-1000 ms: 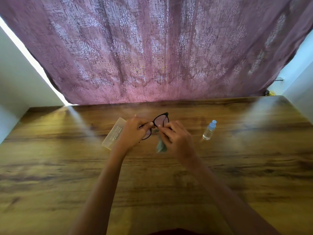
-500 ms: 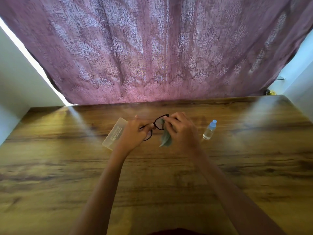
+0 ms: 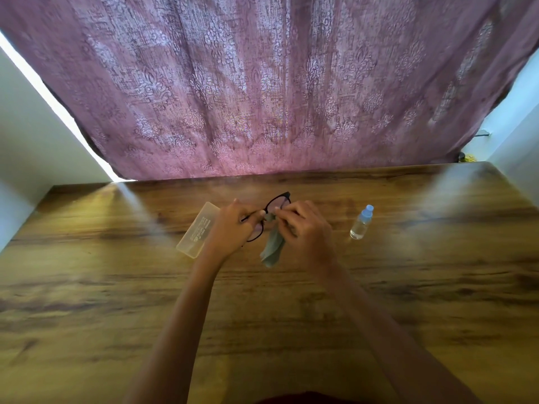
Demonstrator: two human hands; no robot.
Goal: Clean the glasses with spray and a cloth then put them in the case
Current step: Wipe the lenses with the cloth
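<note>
**Glasses** [image 3: 277, 204]: thin dark frame, rounded lenses, held above the table's middle.
**Left hand** [image 3: 230, 231]: fingers pinched on the frame by the near lens.
**Right hand** [image 3: 306, 228]: fingers clamped a soft grey-green cloth [image 3: 272, 246] against the bridge, its tail hanging limp.
**Change:** the right hand had slid back off the far lens, leaving it bare at 12 o'clock. Wiping judged midway, casing not begun.
**Case** [image 3: 198, 230]: translucent oblong plastic, at 9 o'clock of the hands.
**Spray bottle** [image 3: 361, 223]: clear, blue-capped, upright at 3 o'clock.
**Table** [image 3: 116, 287]: glossy wood grain.
</note>
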